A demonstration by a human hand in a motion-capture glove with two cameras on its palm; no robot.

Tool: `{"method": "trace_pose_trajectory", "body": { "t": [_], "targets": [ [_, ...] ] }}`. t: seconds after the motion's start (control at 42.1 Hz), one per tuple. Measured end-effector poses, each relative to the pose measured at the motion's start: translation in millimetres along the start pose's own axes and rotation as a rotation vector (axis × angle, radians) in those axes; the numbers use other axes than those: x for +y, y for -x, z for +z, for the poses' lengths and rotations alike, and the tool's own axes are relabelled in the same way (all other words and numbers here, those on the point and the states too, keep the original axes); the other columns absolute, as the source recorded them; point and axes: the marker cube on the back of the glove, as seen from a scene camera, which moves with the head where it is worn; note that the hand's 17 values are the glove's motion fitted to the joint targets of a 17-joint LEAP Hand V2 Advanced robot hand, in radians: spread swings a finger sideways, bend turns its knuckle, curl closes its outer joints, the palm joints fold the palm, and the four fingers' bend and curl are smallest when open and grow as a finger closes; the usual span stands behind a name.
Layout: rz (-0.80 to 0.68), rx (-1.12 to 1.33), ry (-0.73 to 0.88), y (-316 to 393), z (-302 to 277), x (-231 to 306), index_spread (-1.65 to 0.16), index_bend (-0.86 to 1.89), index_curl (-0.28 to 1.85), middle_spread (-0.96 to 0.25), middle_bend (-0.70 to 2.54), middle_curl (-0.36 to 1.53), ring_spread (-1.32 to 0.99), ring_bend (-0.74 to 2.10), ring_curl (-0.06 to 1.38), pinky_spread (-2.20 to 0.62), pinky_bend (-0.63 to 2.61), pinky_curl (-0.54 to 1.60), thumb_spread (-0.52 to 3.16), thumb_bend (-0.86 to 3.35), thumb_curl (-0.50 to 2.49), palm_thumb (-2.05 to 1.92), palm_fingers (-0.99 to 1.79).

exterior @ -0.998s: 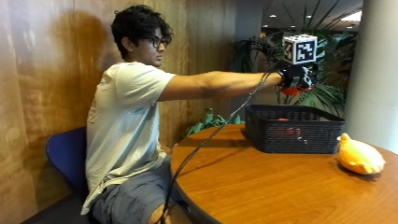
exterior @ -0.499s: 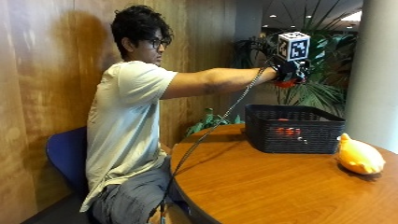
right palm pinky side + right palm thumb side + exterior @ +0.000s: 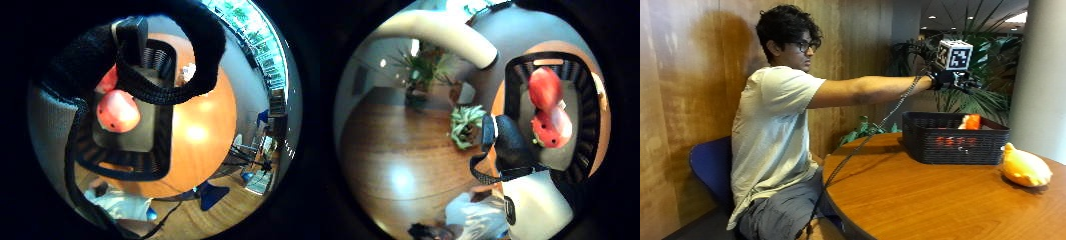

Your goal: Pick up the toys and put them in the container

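Red toy (image 3: 971,121) now down in the basket (image 3: 953,145), gloved right hand (image 3: 951,80) above it, fingers apparently empty, relaxed.

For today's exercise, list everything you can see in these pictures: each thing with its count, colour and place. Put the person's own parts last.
Basket: one, black, on the table near its far edge.
Red toys: two, red, inside the basket; the lower one has dark spots.
Yellow toy: one, yellow-orange, on the table beside the basket.
Table: one, round, brown wood.
Chair: one, blue, under the person.
Plants: green, behind the basket.
Right hand: one, black glove, raised above the basket; whether its fingers are open or curled cannot be told.
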Motion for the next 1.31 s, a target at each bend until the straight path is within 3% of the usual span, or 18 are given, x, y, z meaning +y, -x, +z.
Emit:
{"method": "trace_pose_trajectory", "body": {
  "t": [0.19, 0.57, 1.307],
  "targets": [
    [-0.003, 0.028, 0.013, -25, 0, 17, -0.34, 0.14, 0.61, -0.04, 0.09, 0.62, -0.04, 0.34, 0.52, -0.02, 1.30, 0.46, 1.25, 0.04, 1.10, -0.02, -0.29],
    [0.095, 0.061, 0.005, -59, 0, 52, -0.33, 0.15, 0.48, 0.01, 0.10, 0.43, 0.05, 0.23, 0.45, 0.02, 1.18, 0.39, 1.34, 0.00, 0.76, 0.05, -0.17],
    [0.062, 0.183, -0.044, -149, 21, 248, -0.33, 0.20, 0.44, 0.01, 0.13, 0.27, 0.05, 0.19, 0.43, 0.03, 1.05, 0.34, 1.37, -0.01, 0.49, 0.13, -0.07]
  ]
}}
